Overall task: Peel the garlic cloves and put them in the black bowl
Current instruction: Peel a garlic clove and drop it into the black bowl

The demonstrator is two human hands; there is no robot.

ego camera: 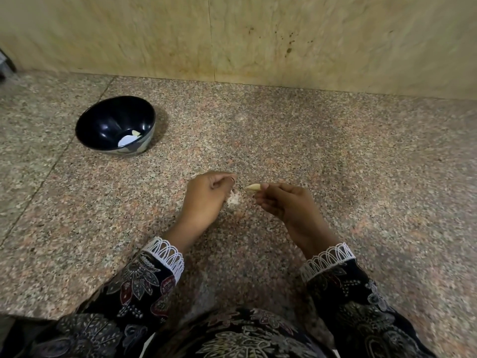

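One garlic clove [253, 187] pinched in right hand [284, 202] fingers [264, 186], tip protruding

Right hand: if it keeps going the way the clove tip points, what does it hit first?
Likely the left hand: the right hand aims its pale peeled garlic clove leftward at those fingers, across a small gap. Depth is unclear from this view.

Both sleeves [144, 288] were dark fabric printed with grey leaves and red flowers, each cuff [165, 254] trimmed in white looped lace.
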